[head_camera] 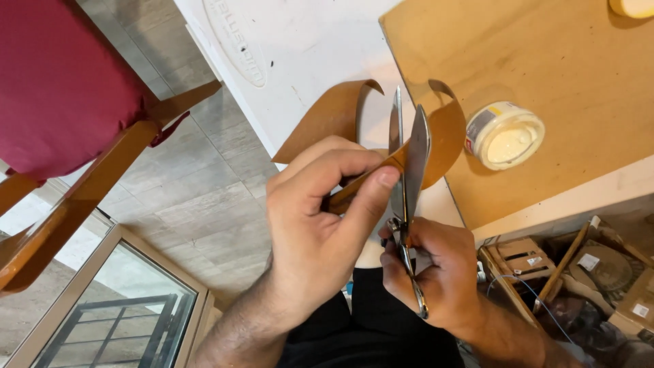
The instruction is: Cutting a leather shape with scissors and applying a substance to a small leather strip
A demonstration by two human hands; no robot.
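Plainly counting one pair of metal shears (407,163), one curling strip of tan leather (344,112), one open white jar of pale cream (505,135), one brown board (545,82), one white table (306,48) and one red-cushioned wooden chair (75,102), plus a yellowish thing (633,7) cut off at the far corner of the board. Taking the shears as landmark: gripping them from below with the right hand (432,272), fingers curled tight round the handles, blades pointing away from the body and standing only slightly parted over the strip. Pinching the leather just left of the blades with the left hand (320,225), thumb and forefinger clamped together on the strip's near end, remaining fingers folded under. Arching up and away from the shears on both sides, the strip showing a smooth tan face, a thin darker edge and a tight curl at the far tip left of the blades, another broad loop lying right of them against the board's edge. Sitting right of the shears, close to that loop but apart from it, the jar resting on the board. Running diagonally behind the shears, the table's edge dropping to grey tiled floor (197,197) left of them, leaving open room there up to the chair. Crowding the space right of and below the shears, wooden crates and clutter (586,266).
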